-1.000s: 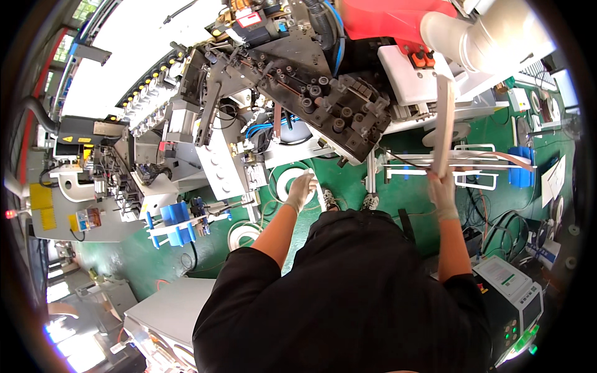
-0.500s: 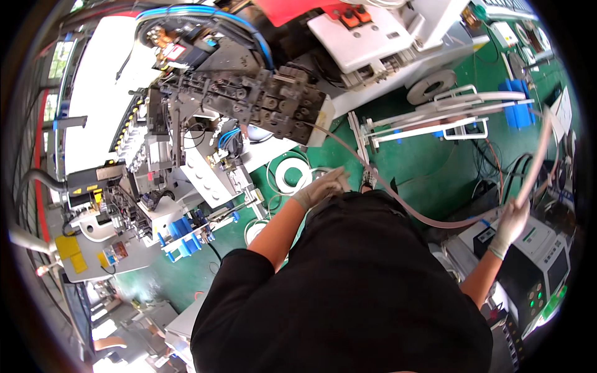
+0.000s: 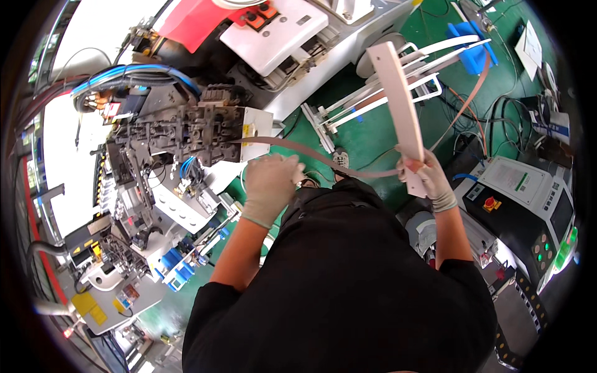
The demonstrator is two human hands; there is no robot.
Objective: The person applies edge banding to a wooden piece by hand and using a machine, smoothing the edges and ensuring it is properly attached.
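Note:
My right hand (image 3: 429, 174), in a pale glove, grips a flat pale slat (image 3: 397, 99) with small holes near its ends. The slat stands tilted, its long end pointing up and away from me. A brown strip (image 3: 323, 160) runs from the dark tooling block (image 3: 205, 133) across to my right hand, sagging slightly; whether the fingers also pinch it is hidden. Beyond the hand it continues up to a blue reel holder (image 3: 471, 53). My left hand (image 3: 270, 184), also gloved, is closed in front of my waist, just below the strip. Its curled fingers hide whatever may be inside.
A white rail frame (image 3: 379, 102) stands on the green floor ahead. To the right is a control box (image 3: 516, 193) with a red knob and green lights. Machinery with cables (image 3: 134, 78) fills the left side. A white machine cover (image 3: 273, 40) is at the top.
My right hand has come inward and forward, turning the slat's broad face into view. The strip hangs in a shallower curve. My left hand has moved up and left, its fingers now curled.

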